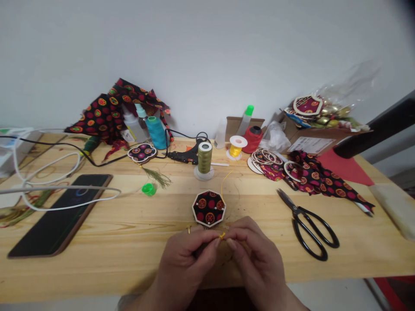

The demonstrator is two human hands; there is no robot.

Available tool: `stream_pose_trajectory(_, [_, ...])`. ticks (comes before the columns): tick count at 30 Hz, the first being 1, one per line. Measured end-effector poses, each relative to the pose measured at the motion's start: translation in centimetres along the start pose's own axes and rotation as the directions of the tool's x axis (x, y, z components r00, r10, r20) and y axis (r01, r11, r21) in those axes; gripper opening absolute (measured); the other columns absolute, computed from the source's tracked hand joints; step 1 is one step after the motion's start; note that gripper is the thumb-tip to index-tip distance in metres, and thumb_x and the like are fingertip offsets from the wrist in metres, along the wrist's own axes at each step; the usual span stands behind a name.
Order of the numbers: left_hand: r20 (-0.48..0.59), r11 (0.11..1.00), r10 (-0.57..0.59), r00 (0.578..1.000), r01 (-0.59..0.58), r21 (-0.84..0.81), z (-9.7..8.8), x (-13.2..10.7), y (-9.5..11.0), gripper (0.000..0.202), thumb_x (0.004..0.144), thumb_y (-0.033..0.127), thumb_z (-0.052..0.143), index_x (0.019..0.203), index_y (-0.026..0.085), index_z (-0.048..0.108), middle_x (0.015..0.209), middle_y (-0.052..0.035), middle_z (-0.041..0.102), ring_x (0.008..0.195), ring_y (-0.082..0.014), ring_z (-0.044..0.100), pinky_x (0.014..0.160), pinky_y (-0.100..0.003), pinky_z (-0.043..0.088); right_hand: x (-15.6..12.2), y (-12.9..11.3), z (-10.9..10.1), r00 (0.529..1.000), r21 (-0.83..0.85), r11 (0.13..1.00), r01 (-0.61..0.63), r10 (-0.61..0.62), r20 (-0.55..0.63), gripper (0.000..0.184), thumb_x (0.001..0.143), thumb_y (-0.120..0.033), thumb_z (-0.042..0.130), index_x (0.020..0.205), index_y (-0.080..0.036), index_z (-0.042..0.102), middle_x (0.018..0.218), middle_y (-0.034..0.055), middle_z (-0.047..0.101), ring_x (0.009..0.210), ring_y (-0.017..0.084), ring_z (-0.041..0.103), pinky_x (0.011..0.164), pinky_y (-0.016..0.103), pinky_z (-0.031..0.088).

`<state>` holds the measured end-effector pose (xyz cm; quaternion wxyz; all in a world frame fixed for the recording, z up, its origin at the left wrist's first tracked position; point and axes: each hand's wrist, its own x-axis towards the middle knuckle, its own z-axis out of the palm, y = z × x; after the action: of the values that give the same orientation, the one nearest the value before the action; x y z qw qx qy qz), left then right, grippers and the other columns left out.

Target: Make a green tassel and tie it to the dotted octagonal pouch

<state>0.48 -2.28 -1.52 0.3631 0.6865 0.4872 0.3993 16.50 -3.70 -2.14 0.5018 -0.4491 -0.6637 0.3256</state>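
Between my fingertips is a small knotted bit of yellow cord (222, 236). My left hand (191, 255) pinches it from the left, thumb against index finger, and wears a gold ring. From the right, my right hand (254, 252) pinches the same cord, its fingers curled. Just beyond my hands lies an octagonal ornament (209, 209) with a pale wooden rim and dark patterned fabric, with several white pinheads on it. A thin yellow strand runs past its right edge toward the yellow cord spool (236, 147).
Black-handled scissors (304, 224) lie at right, a phone (61, 216) at left under a white cable. A green cap (148, 189), an olive thread spool (205, 160) and a glue gun (186, 155) are farther back. Patterned fabric (324, 177) and wooden rings (267, 157) lie back right.
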Motion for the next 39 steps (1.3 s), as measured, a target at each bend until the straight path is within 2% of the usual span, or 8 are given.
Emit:
stream_pose_trajectory(5, [0.056, 0.986, 0.133, 0.989, -0.138, 0.090, -0.3, 0.4, 0.3, 0.020, 0.082, 0.014, 0.057, 0.080, 0.021, 0.076, 0.059, -0.0004, 0.071, 0.052, -0.0129, 0.063, 0.050, -0.019, 0.047, 0.6, -0.3, -0.1, 0.956, 0.205, 0.934, -0.294, 0.293, 0.034, 0.017, 0.085, -0.022, 0.061, 0.069, -0.020, 0.065, 0.067, -0.0003, 0.059, 0.066, 0.014, 0.055, 0.060, 0.024, 0.045])
stream_pose_trajectory(9, [0.036, 0.959, 0.233, 0.972, -0.236, 0.156, -0.4, 0.6, 0.7, 0.019, 0.081, 0.013, 0.058, 0.077, 0.019, 0.075, 0.055, -0.0007, 0.068, 0.048, -0.0120, 0.061, 0.048, -0.018, 0.045, 0.5, 0.1, 0.1, 0.910, 0.334, 0.850, -0.407, 0.408, 0.070, 0.013, 0.079, -0.025, 0.067, 0.068, -0.019, 0.066, 0.065, -0.0014, 0.058, 0.063, 0.013, 0.052, 0.058, 0.023, 0.044])
stream_pose_trajectory(14, [0.055, 0.957, 0.244, 0.968, -0.249, 0.146, -0.5, 0.6, 0.9, 0.018, 0.082, 0.012, 0.058, 0.079, 0.017, 0.075, 0.057, -0.0009, 0.069, 0.049, -0.0110, 0.062, 0.048, -0.016, 0.045, 0.3, 0.7, 0.5, 0.860, 0.458, 0.757, -0.467, 0.508, 0.038, 0.012, 0.068, -0.023, 0.077, 0.067, -0.019, 0.065, 0.063, -0.0038, 0.059, 0.060, 0.011, 0.051, 0.056, 0.020, 0.043])
stream_pose_trajectory(18, [0.070, 0.964, 0.228, 0.971, -0.235, 0.125, -0.3, 0.6, 0.8, 0.019, 0.082, 0.011, 0.056, 0.081, 0.016, 0.075, 0.059, -0.0019, 0.070, 0.052, -0.0119, 0.063, 0.050, -0.017, 0.046, 0.5, 0.7, 0.3, 0.905, 0.434, 0.808, -0.399, 0.424, 0.042, 0.004, 0.073, -0.020, 0.073, 0.076, -0.022, 0.071, 0.070, -0.0014, 0.065, 0.067, 0.014, 0.058, 0.063, 0.024, 0.047])
stream_pose_trajectory(23, [0.065, 0.977, 0.199, 0.978, -0.202, 0.060, -0.2, 0.2, 0.6, 0.018, 0.082, 0.011, 0.058, 0.082, 0.019, 0.074, 0.060, 0.0002, 0.070, 0.053, -0.0114, 0.063, 0.052, -0.017, 0.047, 0.8, 0.5, -0.1, 0.968, 0.320, 0.918, -0.232, 0.251, -0.018, 0.013, 0.076, -0.012, 0.068, 0.072, -0.023, 0.072, 0.073, -0.0004, 0.064, 0.071, 0.015, 0.059, 0.065, 0.024, 0.048])
stream_pose_trajectory(30, [0.110, 0.992, 0.129, 0.986, -0.126, -0.029, -0.2, -0.1, 0.4, 0.021, 0.085, 0.013, 0.059, 0.093, 0.026, 0.073, 0.073, 0.0023, 0.074, 0.069, -0.0138, 0.069, 0.063, -0.019, 0.051, 0.5, 0.2, -0.2, 0.984, 0.180, 0.970, -0.165, 0.174, -0.036, 0.015, 0.084, -0.013, 0.057, 0.075, -0.023, 0.064, 0.075, -0.0010, 0.059, 0.070, 0.014, 0.056, 0.063, 0.024, 0.045])
stream_pose_trajectory(34, [0.093, 0.989, 0.144, 0.985, -0.141, -0.045, -0.2, 0.1, 0.8, 0.023, 0.084, 0.013, 0.060, 0.094, 0.029, 0.073, 0.074, 0.0043, 0.076, 0.066, -0.0121, 0.069, 0.061, -0.017, 0.050, 0.4, 0.3, -0.3, 0.987, 0.162, 0.976, -0.146, 0.155, -0.048, 0.016, 0.084, -0.011, 0.056, 0.075, -0.023, 0.063, 0.075, -0.0018, 0.058, 0.070, 0.013, 0.055, 0.062, 0.023, 0.043])
stream_pose_trajectory(39, [0.092, 0.991, 0.132, 0.987, -0.134, 0.016, -0.2, 0.1, 0.8, 0.017, 0.084, 0.015, 0.060, 0.086, 0.025, 0.074, 0.066, 0.0034, 0.073, 0.061, -0.0125, 0.068, 0.058, -0.017, 0.049, 0.3, 0.4, -0.5, 0.986, 0.117, 0.982, -0.147, 0.155, -0.059, 0.017, 0.085, -0.010, 0.054, 0.077, -0.023, 0.060, 0.076, -0.0025, 0.056, 0.071, 0.013, 0.053, 0.063, 0.023, 0.042])
